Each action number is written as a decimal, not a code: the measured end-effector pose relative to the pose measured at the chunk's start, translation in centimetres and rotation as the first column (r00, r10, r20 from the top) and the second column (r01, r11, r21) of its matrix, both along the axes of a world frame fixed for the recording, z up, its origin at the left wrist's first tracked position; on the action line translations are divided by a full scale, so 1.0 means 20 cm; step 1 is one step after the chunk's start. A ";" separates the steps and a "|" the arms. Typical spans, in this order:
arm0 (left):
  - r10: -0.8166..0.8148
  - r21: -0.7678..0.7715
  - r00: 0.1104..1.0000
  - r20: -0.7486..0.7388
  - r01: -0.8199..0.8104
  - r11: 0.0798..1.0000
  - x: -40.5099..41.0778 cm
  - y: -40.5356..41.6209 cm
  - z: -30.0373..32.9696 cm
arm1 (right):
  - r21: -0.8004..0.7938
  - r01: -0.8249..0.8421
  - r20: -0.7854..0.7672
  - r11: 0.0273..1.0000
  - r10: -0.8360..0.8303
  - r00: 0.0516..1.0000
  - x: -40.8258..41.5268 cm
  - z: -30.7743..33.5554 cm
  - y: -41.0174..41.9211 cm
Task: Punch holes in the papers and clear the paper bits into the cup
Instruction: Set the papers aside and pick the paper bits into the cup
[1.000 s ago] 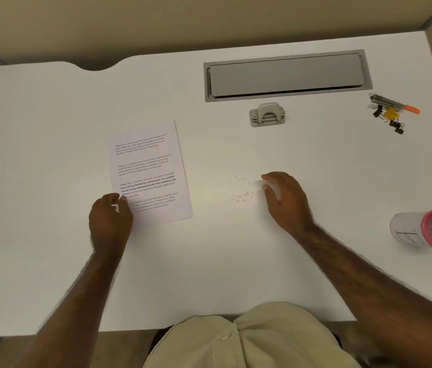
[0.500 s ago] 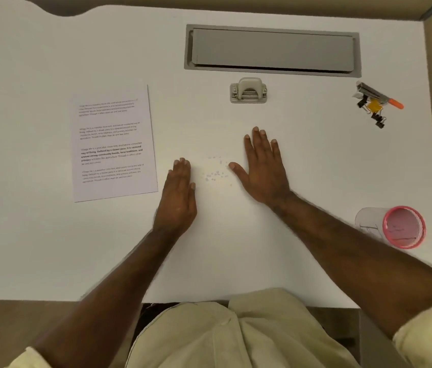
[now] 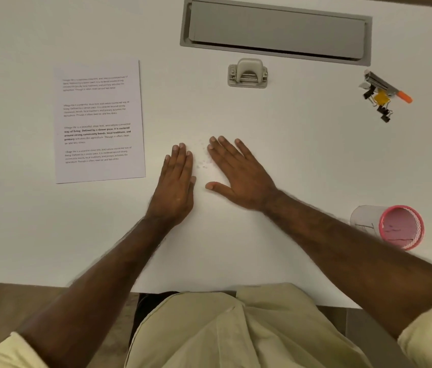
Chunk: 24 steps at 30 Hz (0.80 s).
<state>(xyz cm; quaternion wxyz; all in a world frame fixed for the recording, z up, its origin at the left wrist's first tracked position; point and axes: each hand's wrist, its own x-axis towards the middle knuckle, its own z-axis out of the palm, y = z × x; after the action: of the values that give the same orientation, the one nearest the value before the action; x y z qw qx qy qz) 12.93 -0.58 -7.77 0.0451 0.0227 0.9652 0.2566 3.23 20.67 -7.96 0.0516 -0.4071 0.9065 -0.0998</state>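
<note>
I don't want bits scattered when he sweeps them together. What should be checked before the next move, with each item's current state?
1. Paper bits lie between both hands: ok.
2. Left hand flat, fingers straight: ok.
3. Right hand flat, fingers straight: ok.
4. Printed sheet clear of the sweep: ok.
5. Cup beside the bits: not ok, far off by the right forearm.
6. All bits gathered: cannot tell.
</note>
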 end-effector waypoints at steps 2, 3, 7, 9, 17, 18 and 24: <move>0.014 0.007 1.000 0.019 -0.014 1.000 -0.06 0.00 0.00 | -0.053 0.086 0.083 0.995 -0.081 0.993 0.02 0.00 0.06; 0.020 0.007 0.999 0.027 -0.020 1.000 -0.10 0.00 0.00 | -0.071 0.141 0.102 0.987 -0.133 0.986 0.04 0.00 0.10; -0.017 -0.054 0.999 0.043 0.020 0.998 -0.24 0.02 -0.02 | -0.102 0.313 0.067 0.944 -0.307 0.949 0.15 -0.04 0.29; -0.075 -0.101 0.996 0.048 0.080 0.992 -0.27 0.08 -0.04 | -0.114 0.378 0.050 0.919 -0.375 0.926 0.20 -0.05 0.36; -0.167 0.071 0.986 0.012 0.166 0.984 -0.13 0.49 -0.02 | -0.085 0.409 0.061 0.909 -0.405 0.912 0.28 -0.06 0.47; -0.129 0.132 0.992 0.000 0.128 0.983 -0.11 0.51 0.00 | -0.084 0.416 0.066 0.905 -0.412 0.909 0.29 -0.06 0.48; 0.302 0.075 0.953 0.001 -0.301 0.951 0.01 0.35 0.02 | -0.049 0.424 0.052 0.904 -0.422 0.905 0.36 -0.07 0.52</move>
<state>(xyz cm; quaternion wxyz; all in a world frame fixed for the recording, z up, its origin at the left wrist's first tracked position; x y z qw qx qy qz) 13.06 6.51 -7.27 -0.0003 -0.1218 0.9474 0.2961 10.39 31.07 -9.34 0.0348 -0.2001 0.9686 -0.1434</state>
